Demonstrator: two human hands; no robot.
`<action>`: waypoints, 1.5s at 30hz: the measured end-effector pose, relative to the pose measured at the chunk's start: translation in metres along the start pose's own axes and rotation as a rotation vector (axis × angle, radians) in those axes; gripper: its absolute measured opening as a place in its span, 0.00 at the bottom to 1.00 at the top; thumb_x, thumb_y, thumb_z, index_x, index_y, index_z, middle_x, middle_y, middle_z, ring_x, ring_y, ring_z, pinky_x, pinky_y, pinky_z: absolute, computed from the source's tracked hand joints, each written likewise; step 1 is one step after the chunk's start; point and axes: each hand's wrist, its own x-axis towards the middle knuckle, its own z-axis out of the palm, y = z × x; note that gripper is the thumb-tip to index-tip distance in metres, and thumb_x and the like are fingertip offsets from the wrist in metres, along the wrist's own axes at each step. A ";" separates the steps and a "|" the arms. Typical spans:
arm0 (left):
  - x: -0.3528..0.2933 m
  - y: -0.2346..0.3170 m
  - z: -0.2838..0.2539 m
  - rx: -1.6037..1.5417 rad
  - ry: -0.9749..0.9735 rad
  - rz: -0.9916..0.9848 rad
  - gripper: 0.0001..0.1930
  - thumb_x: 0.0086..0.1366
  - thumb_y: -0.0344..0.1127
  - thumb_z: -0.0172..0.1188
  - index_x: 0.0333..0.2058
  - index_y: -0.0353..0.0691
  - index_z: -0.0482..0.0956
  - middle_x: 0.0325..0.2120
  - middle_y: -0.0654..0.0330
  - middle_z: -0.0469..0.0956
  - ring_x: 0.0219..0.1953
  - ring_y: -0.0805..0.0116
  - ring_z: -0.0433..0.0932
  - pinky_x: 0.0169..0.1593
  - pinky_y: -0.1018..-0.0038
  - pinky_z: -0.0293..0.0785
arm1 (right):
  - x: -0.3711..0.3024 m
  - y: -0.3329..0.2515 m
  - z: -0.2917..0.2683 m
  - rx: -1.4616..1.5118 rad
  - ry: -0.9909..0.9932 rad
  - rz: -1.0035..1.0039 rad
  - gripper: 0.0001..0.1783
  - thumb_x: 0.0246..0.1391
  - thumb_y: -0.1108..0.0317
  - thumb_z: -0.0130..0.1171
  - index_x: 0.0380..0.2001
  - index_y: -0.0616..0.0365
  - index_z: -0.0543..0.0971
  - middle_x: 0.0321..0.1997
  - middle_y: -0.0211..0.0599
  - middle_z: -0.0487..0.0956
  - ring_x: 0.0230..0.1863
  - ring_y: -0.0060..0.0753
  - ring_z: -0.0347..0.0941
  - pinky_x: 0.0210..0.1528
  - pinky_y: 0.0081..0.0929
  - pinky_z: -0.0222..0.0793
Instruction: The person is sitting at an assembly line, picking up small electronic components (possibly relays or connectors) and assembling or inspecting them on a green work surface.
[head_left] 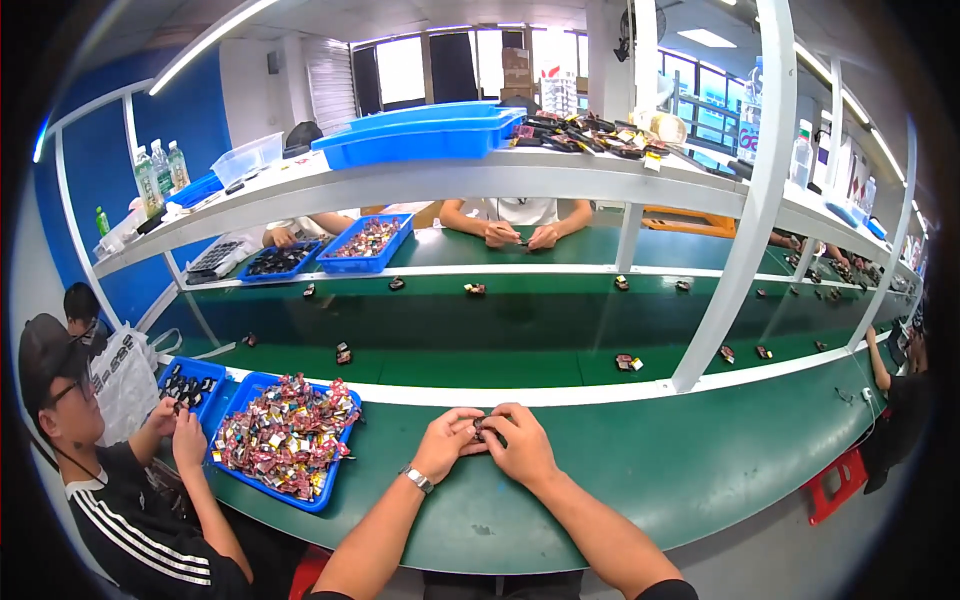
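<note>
Over the green worktop (pixel 600 450), my left hand (pixel 447 443) and my right hand (pixel 522 445) meet in front of me. Between them they pinch a small dark piece (pixel 479 428) with some reddish colour. Its kind cannot be made out, since fingers cover most of it. Both hands are closed, the left with a metal-banded watch (pixel 417 479) at its wrist. To the left of my hands stands a blue tray (pixel 330 484), heaped with small red, white and yellow parts (pixel 282 436).
A co-worker (pixel 120 500) sits at my left beside a smaller blue tray (pixel 207 378) of black parts. Beyond the worktop's white rail runs a green belt (pixel 500 345) with scattered small parts. A white shelf post (pixel 745 240) rises at right. Another person's hands (pixel 522 236) work across the belt.
</note>
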 end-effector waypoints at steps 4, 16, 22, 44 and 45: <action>0.002 -0.001 -0.001 0.012 -0.009 -0.003 0.13 0.70 0.24 0.46 0.52 0.32 0.68 0.46 0.52 0.77 0.48 0.64 0.78 0.53 0.67 0.80 | -0.002 -0.002 0.002 -0.040 -0.004 -0.005 0.10 0.44 0.75 0.67 0.33 0.57 0.81 0.39 0.37 0.76 0.37 0.38 0.77 0.38 0.32 0.76; -0.001 0.002 0.005 0.023 -0.018 -0.001 0.12 0.70 0.26 0.49 0.50 0.32 0.69 0.44 0.54 0.78 0.46 0.67 0.79 0.49 0.70 0.81 | -0.004 0.000 0.009 -0.090 0.063 -0.032 0.09 0.44 0.75 0.66 0.31 0.58 0.79 0.37 0.35 0.77 0.34 0.39 0.77 0.34 0.32 0.75; 0.001 -0.005 0.004 0.103 0.062 0.085 0.10 0.68 0.26 0.52 0.47 0.33 0.72 0.41 0.54 0.79 0.42 0.67 0.80 0.43 0.70 0.83 | 0.001 -0.004 0.002 0.062 0.025 0.051 0.10 0.47 0.77 0.63 0.35 0.60 0.79 0.37 0.37 0.77 0.34 0.35 0.78 0.35 0.29 0.76; 0.002 -0.010 0.012 0.282 0.108 0.179 0.09 0.68 0.26 0.53 0.45 0.32 0.73 0.33 0.57 0.80 0.30 0.74 0.78 0.31 0.78 0.77 | -0.003 0.004 0.003 0.313 -0.036 0.337 0.11 0.51 0.74 0.63 0.39 0.65 0.79 0.33 0.38 0.80 0.29 0.25 0.78 0.33 0.21 0.75; 0.003 -0.011 0.012 0.291 0.107 0.198 0.09 0.68 0.26 0.53 0.45 0.32 0.73 0.33 0.58 0.80 0.29 0.74 0.78 0.30 0.78 0.76 | -0.004 0.005 0.003 0.313 -0.036 0.343 0.11 0.51 0.74 0.63 0.39 0.65 0.79 0.33 0.38 0.80 0.29 0.25 0.78 0.33 0.21 0.75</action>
